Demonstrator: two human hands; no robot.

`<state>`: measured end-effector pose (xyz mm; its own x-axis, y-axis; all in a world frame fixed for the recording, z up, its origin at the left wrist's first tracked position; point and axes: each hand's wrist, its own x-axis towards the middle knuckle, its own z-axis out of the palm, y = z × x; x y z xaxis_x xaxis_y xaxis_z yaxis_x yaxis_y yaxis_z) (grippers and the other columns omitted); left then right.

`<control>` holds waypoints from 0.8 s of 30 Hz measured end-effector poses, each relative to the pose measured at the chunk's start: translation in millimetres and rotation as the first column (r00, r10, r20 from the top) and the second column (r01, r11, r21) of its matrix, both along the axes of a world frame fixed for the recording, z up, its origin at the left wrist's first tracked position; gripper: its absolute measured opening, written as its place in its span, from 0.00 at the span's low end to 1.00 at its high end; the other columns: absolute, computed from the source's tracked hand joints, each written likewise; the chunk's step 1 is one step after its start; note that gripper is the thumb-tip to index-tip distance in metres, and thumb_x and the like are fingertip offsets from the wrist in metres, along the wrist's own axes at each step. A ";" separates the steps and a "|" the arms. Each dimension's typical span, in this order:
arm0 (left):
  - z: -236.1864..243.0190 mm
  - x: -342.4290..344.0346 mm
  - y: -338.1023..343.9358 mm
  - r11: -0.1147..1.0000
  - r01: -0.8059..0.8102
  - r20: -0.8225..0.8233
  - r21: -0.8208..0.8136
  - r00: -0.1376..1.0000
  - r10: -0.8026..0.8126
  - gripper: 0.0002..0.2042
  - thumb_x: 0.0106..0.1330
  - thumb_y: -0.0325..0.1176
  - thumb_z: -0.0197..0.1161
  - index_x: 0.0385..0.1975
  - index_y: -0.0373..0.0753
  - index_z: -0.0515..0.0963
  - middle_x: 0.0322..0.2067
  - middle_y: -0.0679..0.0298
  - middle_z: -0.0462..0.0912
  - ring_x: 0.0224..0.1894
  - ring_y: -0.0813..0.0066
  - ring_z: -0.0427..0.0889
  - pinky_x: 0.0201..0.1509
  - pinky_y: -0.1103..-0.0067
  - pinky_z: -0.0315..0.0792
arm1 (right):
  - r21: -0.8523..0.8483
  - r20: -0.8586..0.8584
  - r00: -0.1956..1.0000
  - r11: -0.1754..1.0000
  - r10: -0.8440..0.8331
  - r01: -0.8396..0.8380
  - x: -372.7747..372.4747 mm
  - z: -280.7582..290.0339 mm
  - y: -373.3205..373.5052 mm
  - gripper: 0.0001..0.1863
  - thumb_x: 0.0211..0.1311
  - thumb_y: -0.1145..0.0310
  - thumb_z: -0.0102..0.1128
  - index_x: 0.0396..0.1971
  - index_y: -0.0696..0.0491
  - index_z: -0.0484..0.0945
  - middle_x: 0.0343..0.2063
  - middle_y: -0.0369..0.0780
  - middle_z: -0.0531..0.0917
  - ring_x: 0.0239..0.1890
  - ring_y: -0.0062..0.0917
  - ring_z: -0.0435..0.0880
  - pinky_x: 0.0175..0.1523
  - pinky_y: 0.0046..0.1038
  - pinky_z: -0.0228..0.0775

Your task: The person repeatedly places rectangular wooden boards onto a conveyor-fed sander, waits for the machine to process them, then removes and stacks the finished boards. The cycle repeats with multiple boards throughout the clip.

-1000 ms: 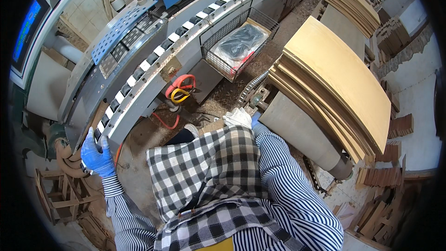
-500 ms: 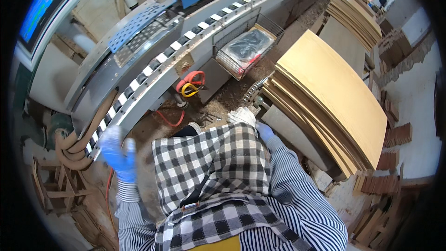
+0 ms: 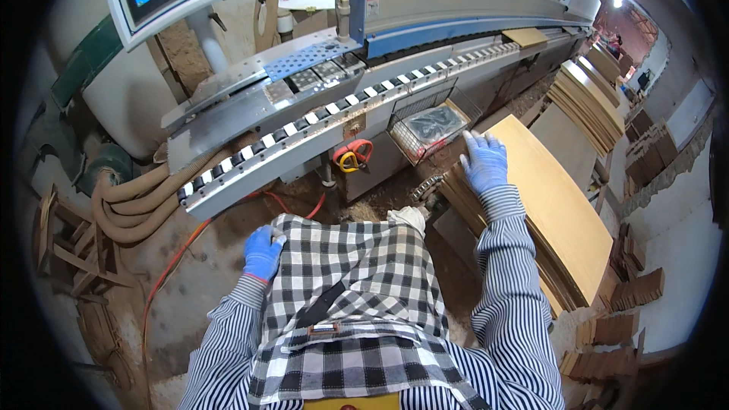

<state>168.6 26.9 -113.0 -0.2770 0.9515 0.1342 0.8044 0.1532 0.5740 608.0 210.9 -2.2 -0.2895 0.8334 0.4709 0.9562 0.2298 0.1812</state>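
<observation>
Right hand (image 3: 486,163) was out over the boards (image 3: 558,216), left hand (image 3: 263,251) down by the apron (image 3: 349,277)!
Right was loosely spread at their left edge, right of the rail (image 3: 304,143); left was curled, pinching or not, I couldn't tell.

Left grip (image 3: 263,252) and right grip (image 3: 486,161) both clad in plain blue gloves (image 3: 490,173), close-fitting, fingers covered; thin reddish edge at left cuff (image 3: 255,279). Long sleeves (image 3: 510,258) in narrow dark-and-white stripes, loose, creased along forearms. Over front, gingham apron (image 3: 364,258) in black, white and grey checks, wide, wrinkled. Black strap (image 3: 322,304) lying slantwise across checks; small brown-edged label (image 3: 324,328) below. Yellow patch of clothing (image 3: 372,402) at bottom edge, dark reddish round button (image 3: 349,408) on it.
</observation>
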 end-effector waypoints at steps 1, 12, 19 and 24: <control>-3.2 -3.9 4.9 1.000 -0.015 -0.036 -0.013 0.999 0.015 0.07 0.58 0.35 0.63 0.28 0.39 0.76 0.28 0.54 0.79 0.36 0.55 0.79 0.43 0.65 0.71 | -0.074 -0.012 1.000 0.997 -0.008 0.007 -1.4 3.5 1.9 0.22 0.59 0.62 0.56 0.54 0.49 0.72 0.54 0.39 0.75 0.56 0.35 0.71 0.59 0.37 0.61; -36.8 -9.0 -12.0 0.997 -0.007 0.047 -0.071 0.999 0.011 0.06 0.57 0.37 0.63 0.28 0.42 0.79 0.34 0.55 0.81 0.40 0.56 0.78 0.48 0.65 0.70 | 0.061 -0.004 0.996 0.994 0.094 -0.094 -17.3 -3.7 -119.6 0.22 0.52 0.70 0.55 0.50 0.51 0.72 0.51 0.41 0.74 0.54 0.34 0.71 0.60 0.37 0.61; -36.3 8.5 -50.5 1.000 0.008 0.191 0.017 0.982 -0.011 0.09 0.58 0.35 0.62 0.36 0.41 0.80 0.37 0.55 0.81 0.44 0.57 0.77 0.52 0.67 0.69 | -0.175 -0.984 -0.039 0.984 -0.176 -0.028 35.0 -79.3 -204.7 0.15 0.60 0.57 0.61 0.37 0.52 0.73 0.33 0.39 0.80 0.26 0.28 0.78 0.31 0.25 0.70; -15.7 23.9 -60.3 0.993 0.088 0.160 0.072 0.982 -0.099 0.09 0.58 0.34 0.61 0.36 0.41 0.81 0.38 0.55 0.81 0.45 0.56 0.77 0.53 0.67 0.69 | -0.228 -0.725 -0.683 0.907 0.083 0.353 97.2 -48.8 -193.7 0.24 0.57 0.47 0.63 0.39 0.53 0.70 0.22 0.35 0.68 0.18 0.22 0.68 0.21 0.21 0.58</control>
<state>192.6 -33.5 -128.7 -0.2103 0.9650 0.1568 0.7084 0.0399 0.7047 705.2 17.2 -51.0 0.7928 0.5382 -0.2860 -0.4566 0.2138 -0.8636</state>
